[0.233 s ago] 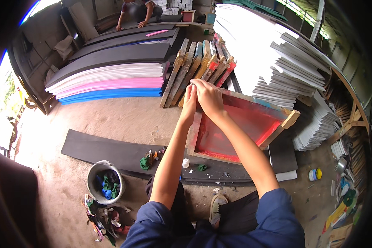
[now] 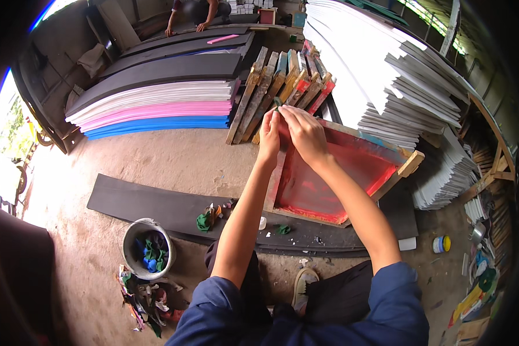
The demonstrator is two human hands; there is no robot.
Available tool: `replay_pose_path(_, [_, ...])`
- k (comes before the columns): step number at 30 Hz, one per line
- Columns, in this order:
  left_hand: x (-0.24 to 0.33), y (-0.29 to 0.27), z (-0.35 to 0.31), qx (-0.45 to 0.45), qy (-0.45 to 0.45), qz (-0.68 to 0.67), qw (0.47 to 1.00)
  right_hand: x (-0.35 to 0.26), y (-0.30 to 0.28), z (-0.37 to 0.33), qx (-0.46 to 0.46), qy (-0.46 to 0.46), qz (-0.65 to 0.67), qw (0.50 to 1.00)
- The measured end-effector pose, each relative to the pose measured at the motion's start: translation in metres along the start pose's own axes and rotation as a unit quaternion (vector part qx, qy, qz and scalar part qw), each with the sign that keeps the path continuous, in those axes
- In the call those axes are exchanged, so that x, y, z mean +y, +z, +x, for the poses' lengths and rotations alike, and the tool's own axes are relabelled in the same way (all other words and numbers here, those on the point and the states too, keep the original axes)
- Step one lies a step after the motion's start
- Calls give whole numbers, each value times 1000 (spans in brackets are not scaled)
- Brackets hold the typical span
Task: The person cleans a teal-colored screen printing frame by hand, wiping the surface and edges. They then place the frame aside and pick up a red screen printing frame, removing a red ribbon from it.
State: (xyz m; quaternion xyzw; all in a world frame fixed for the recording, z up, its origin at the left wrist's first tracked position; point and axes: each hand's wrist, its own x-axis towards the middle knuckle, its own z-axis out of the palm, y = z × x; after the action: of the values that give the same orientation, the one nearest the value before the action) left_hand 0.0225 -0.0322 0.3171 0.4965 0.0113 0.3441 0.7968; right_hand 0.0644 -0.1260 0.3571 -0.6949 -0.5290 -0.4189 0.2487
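My two hands meet at the upper left corner of a wooden screen-printing frame (image 2: 275, 190), whose mesh is stained red and which leans upright on a dark foam sheet (image 2: 144, 199). My left hand (image 2: 269, 138) is closed, its fingertips pressed toward those of the right. A small dark green scrap, seemingly cloth (image 2: 277, 102), sticks up between the fingertips. My right hand (image 2: 305, 134) bends over the corner from the right, fingers together. Both palms are hidden. Below, a green rag (image 2: 204, 222), a small white container (image 2: 263, 223) and another green scrap (image 2: 283, 229) lie on the sheet.
A bucket with rags (image 2: 124, 251) stands lower left beside a scrap heap (image 2: 141, 303). Stacked foam sheets (image 2: 155, 95), a row of wooden frames (image 2: 265, 95) and a tall white stack (image 2: 340, 63) rise behind. A yellow-blue can (image 2: 442, 244) stands right. Another person's hands (image 2: 202, 26) rest on far sheets.
The dark green scrap now shows above my fingertips. My right fingers have straightened somewhat, and both hands sit slightly further right in view. The whole scene has shifted a little.
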Motion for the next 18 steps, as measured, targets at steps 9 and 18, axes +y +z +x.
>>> replay_pose_path(9, [3,7,4,32,24,52,998,30,-33,-4,-11,-62,-15,998])
replay_pose_path(18, [5,1,6,18,18,79,997,41,-69,-34,45,7,-73,996])
